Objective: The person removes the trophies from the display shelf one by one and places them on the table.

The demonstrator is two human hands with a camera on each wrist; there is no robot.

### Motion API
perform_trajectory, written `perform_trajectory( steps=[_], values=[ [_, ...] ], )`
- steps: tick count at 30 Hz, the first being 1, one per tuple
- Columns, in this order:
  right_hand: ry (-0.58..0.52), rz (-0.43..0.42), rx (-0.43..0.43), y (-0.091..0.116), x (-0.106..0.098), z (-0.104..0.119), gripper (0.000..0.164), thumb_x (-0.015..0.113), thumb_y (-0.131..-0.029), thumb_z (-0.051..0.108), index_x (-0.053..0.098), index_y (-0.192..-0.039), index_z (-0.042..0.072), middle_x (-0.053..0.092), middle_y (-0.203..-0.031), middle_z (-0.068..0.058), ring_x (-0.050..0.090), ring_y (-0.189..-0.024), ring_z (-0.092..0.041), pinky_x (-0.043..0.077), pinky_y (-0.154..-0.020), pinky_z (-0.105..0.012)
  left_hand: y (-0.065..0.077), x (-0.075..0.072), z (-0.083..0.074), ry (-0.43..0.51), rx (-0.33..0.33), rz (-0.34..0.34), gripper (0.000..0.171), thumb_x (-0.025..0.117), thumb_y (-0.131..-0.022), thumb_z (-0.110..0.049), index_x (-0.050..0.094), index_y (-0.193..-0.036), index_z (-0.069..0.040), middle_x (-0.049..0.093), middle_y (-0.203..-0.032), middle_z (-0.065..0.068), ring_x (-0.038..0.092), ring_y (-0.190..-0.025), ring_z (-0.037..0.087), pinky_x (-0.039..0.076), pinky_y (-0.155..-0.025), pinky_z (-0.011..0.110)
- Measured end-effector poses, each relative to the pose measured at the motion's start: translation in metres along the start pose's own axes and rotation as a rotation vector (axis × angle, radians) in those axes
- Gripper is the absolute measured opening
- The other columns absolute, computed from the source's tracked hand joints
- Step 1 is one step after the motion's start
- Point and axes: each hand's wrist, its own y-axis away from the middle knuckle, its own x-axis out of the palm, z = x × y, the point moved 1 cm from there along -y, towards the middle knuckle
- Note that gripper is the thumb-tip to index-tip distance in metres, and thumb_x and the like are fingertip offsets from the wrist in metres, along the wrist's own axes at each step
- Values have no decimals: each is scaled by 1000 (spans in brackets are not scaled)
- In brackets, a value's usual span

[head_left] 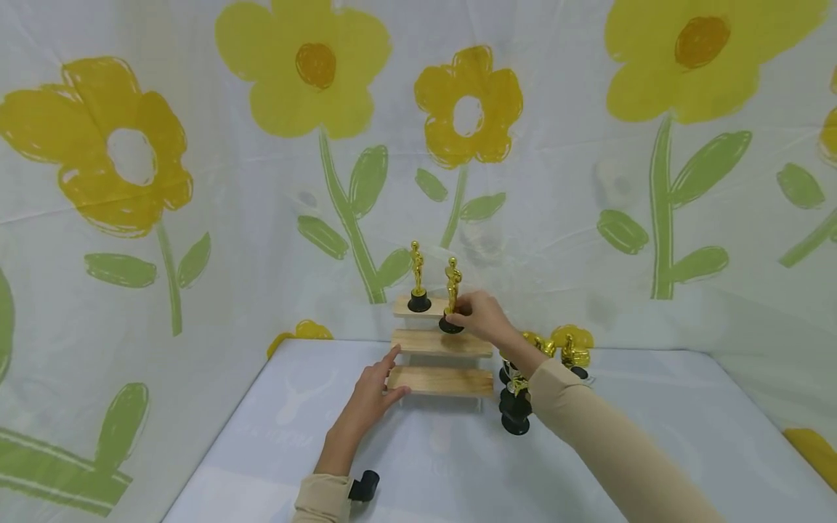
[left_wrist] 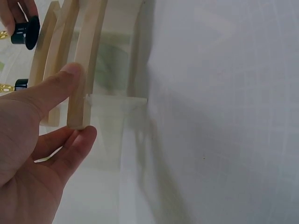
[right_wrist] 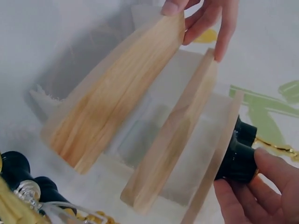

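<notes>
A three-tier display stand with wooden boards point(head_left: 441, 380) and clear side supports stands near the back wall. My left hand point(head_left: 366, 396) steadies its left end, the thumb on the lowest board point(left_wrist: 84, 51) and the fingers around the board ends. My right hand point(head_left: 485, 318) grips a golden figure trophy point(head_left: 453, 280) by its black base point(right_wrist: 239, 163), upright at the top board's right part. To its left, a second golden trophy point(head_left: 417, 267) stands on that top board. In the right wrist view the held base is right at the board's surface.
Right of the stand, several gold trophies with black bases point(head_left: 515, 423) are grouped on the white tabletop point(head_left: 261, 436), partly behind my right forearm. Another gold trophy point(head_left: 575, 354) is farther back. A flower-printed cloth point(head_left: 556, 218) hangs behind the table.
</notes>
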Motion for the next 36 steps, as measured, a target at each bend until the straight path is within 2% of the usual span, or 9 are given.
perform_trajectory(
  steps=[3, 6, 11, 15, 20, 31, 36],
  values=[
    [5, 21, -29, 9, -4, -3, 13, 68, -93, 21, 71, -91, 8, 70, -83, -7, 56, -68, -14, 44, -63, -28, 0, 0, 0, -4, 4, 0, 80, 78, -83, -23, 37, -151, -11, 65, -122, 20, 59, -102, 28, 54, -77, 34],
    [-6, 38, -52, 17, -11, -6, 14, 68, -94, 23, 69, -88, 10, 69, -84, -6, 58, -70, -15, 47, -65, -30, -1, 0, 0, -14, 14, -9, 79, 78, -83, -24, 38, -150, -11, 65, -121, 19, 59, -99, 26, 53, -77, 33],
    [2, 47, -65, 32, -30, -16, 14, 67, -94, 25, 70, -95, 11, 73, -94, -5, 68, -86, -17, 55, -76, -34, -4, -1, 0, -24, 24, -16, 79, 78, -83, -24, 38, -150, -12, 66, -120, 18, 58, -98, 24, 53, -77, 34],
    [14, 26, -73, 48, -47, -27, 17, 67, -94, 24, 71, -99, 9, 74, -96, -8, 68, -87, -19, 55, -75, -35, -4, 0, 0, -24, 29, -19, 79, 78, -83, -24, 38, -150, -12, 66, -120, 18, 59, -99, 25, 54, -77, 34],
    [34, -6, -39, 69, -63, -46, 22, 67, -94, 24, 71, -105, 6, 74, -102, -12, 70, -94, -27, 56, -78, -40, -1, 2, 1, -15, 33, -20, 79, 78, -83, -24, 38, -150, -12, 66, -121, 19, 60, -100, 27, 54, -77, 34],
    [79, -30, 1, 106, -73, -83, 26, 69, -92, 25, 71, -107, 4, 75, -102, -14, 70, -95, -30, 57, -79, -44, -1, 3, 4, -5, 15, -12, 79, 78, -83, -23, 38, -150, -11, 66, -122, 20, 60, -102, 27, 54, -78, 34],
    [63, -10, 19, 121, -69, -93, 22, 71, -90, 28, 71, -98, 8, 74, -95, -6, 68, -89, -20, 57, -76, -37, -1, 4, 2, -2, 15, -10, 80, 78, -83, -24, 38, -150, -12, 66, -122, 19, 59, -102, 26, 54, -78, 34]
  ],
)
